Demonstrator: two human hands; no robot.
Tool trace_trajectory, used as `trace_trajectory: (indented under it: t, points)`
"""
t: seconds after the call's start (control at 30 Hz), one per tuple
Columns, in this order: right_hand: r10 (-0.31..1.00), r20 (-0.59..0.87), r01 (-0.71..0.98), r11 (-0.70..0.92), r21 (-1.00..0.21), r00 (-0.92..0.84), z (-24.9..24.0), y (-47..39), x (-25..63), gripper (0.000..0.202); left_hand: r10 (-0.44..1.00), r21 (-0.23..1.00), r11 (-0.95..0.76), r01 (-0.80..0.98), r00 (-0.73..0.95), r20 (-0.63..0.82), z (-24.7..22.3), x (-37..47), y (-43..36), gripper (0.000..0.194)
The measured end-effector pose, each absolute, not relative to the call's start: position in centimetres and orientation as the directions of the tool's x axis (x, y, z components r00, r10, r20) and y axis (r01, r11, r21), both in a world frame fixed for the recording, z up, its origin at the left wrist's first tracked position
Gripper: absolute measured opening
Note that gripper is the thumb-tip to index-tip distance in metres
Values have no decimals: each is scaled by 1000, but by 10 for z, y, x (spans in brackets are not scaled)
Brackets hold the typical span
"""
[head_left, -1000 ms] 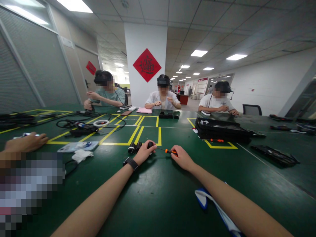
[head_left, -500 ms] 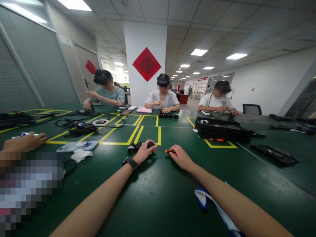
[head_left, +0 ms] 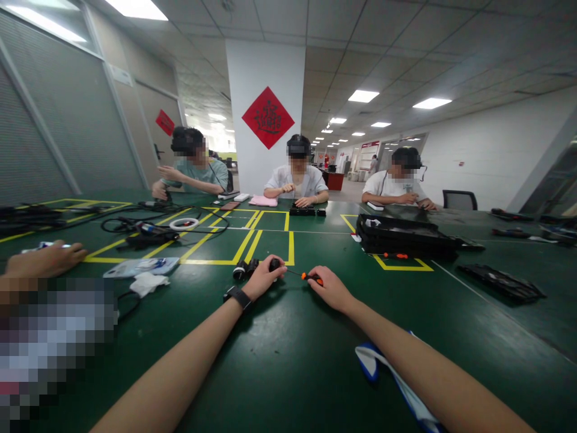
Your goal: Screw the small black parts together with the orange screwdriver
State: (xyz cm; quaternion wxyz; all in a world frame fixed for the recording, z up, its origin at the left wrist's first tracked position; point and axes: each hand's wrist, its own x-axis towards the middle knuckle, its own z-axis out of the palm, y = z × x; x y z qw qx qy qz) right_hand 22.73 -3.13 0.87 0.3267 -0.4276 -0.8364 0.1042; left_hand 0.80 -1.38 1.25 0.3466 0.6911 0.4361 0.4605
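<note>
My left hand (head_left: 267,279) is closed around a small black round part (head_left: 274,264), keeping it just above or on the green table. In my right hand (head_left: 330,287) is an orange and black screwdriver (head_left: 311,278), its thin shaft pointing left. The shaft's tip reaches the black part at my left fingers; whether it sits in a screw is too small to tell. Black cylindrical parts (head_left: 240,270) with pale rings stand on the table just left of my left hand. My fingers hide much of the held part.
A black open case (head_left: 401,234) and another orange screwdriver (head_left: 395,256) lie right of centre, near a black tray (head_left: 500,283). Cables (head_left: 148,231), a pouch (head_left: 142,267) and a tissue (head_left: 148,284) lie left. A blue-white strap (head_left: 396,379) is under my right forearm. Co-workers sit around the table.
</note>
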Motion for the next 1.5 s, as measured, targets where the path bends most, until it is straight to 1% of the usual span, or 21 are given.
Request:
trace_trajectory:
  t: [0.1,0.23,0.37,0.53,0.77,1.0,1.27,1.5]
  points:
    - [793,443,629,605,-489,-419,7,-32,228,15,912,867,-403,294,202,356,11,8,-13,31]
    - [787,441,622,613,-487,-431,8,-33,227,21,914,862,-400,311,199,353,9,8,-11,32]
    - [783,448,644,616,-453,-433,10,-33,225,13,920,871,-386,305,195,339,9,7,-12,32]
    - [770,468,644,628,-437,-434,10,-32,226,9,922,879,-381,286,187,338,11,8,-13,33]
    - [772,459,627,630,-459,-439,11,-34,226,16,930,893,-362,268,172,325,12,8,-14,33]
    - [772,443,629,631,-454,-455,11,-33,226,14,923,884,-378,276,187,337,12,8,-14,32]
    - [783,450,630,616,-472,-429,9,-31,226,10,930,883,-362,297,176,322,11,8,-12,34]
    - [790,434,583,613,-533,-433,9,-32,227,20,925,882,-372,290,190,328,11,7,-12,31]
